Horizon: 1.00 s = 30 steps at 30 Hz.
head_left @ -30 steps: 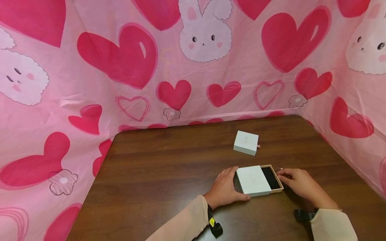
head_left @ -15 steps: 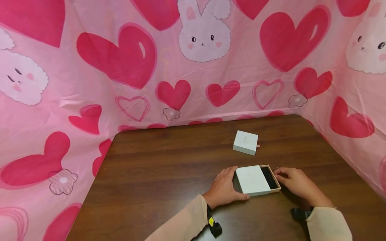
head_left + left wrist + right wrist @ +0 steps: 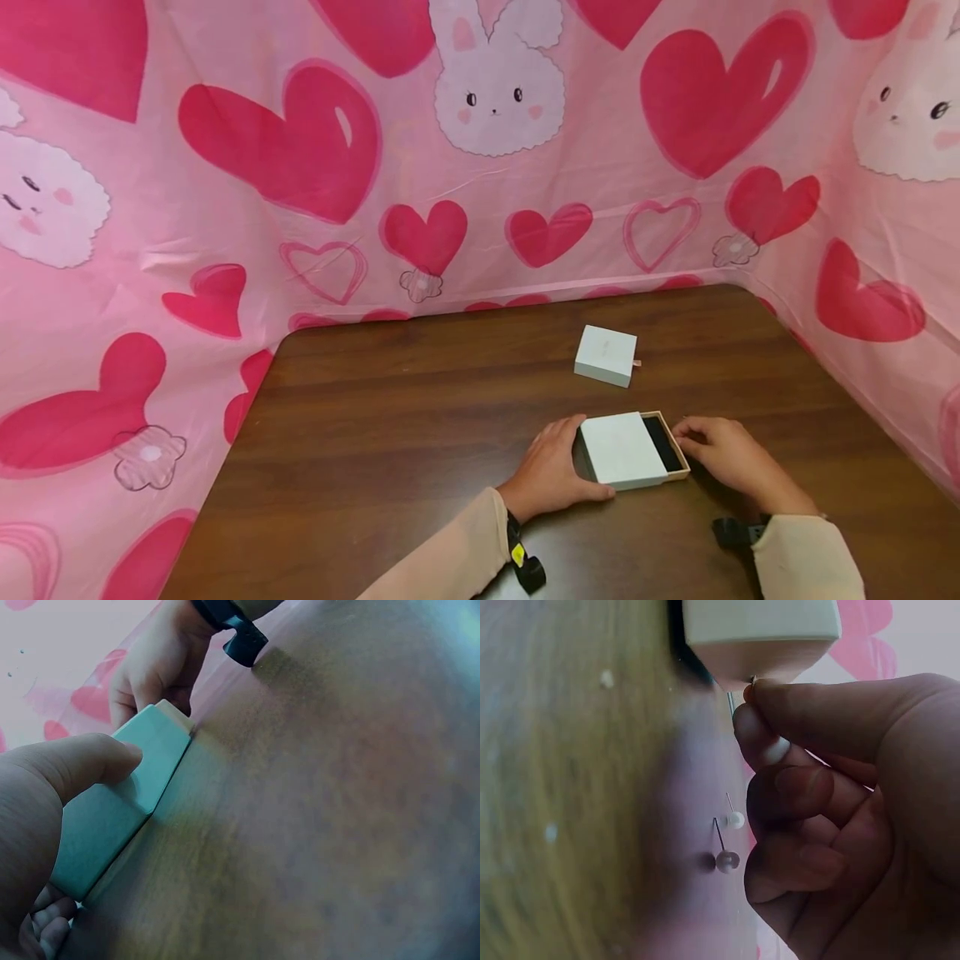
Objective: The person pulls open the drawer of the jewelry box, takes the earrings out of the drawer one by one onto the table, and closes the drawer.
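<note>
A flat white jewelry box (image 3: 621, 450) lies on the brown table, its tan drawer (image 3: 678, 473) partly out on the right and showing a black lining (image 3: 660, 444). My left hand (image 3: 551, 471) grips the sleeve from the left, thumb (image 3: 112, 759) on the near side and fingers round the far side. At the drawer's end, my right hand (image 3: 723, 454) pinches with thumb and index finger, where a small pull tab (image 3: 752, 679) shows at the fingertips. In the right wrist view, two pearl-headed pins (image 3: 727, 861) (image 3: 736, 820) lie on the table beside this hand.
A second white box (image 3: 606, 354), closed, with a pinkish tab (image 3: 637, 363) on its right side, stands farther back on the table. Pink cloth (image 3: 495, 183) printed with hearts and rabbits hangs along the back and sides of the table (image 3: 405, 400).
The drawer has slid a little farther into the sleeve, and my right hand has moved left with it. My left hand keeps its grip on the sleeve. The view has shifted slightly.
</note>
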Tool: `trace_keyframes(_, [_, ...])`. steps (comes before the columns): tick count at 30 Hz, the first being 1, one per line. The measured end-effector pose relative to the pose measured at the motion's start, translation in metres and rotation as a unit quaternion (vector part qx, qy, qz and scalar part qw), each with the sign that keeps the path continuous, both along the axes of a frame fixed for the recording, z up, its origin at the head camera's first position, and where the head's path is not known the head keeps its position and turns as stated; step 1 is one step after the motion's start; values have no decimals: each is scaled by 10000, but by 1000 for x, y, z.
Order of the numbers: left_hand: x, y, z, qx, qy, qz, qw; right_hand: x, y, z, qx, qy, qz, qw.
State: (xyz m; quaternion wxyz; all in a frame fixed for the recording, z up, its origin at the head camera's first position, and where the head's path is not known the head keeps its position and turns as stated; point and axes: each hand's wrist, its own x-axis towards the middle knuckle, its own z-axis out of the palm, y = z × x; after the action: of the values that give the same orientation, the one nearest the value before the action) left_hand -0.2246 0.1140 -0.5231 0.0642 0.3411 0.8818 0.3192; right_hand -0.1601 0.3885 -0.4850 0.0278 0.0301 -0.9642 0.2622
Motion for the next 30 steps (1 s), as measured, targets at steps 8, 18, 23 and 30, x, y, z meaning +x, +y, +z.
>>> trace_keyframes(8, [-1,-1,1,48,140,1,9999,-3,-2,-1,-14,84,-33,10000])
trace_keyframes(18, [2,0,4,1,-78,-6,10000,0,-1,-4,7,62,-93,9999])
trace_keyframes(23, [2,-1,8,-53,-86,-37,9999,-2,-1,-6,27,120,-45,9999])
trace_keyframes(30, [1,2,14,-335,287,-223,9988,-1,-1,-5,112,79,-66,9999])
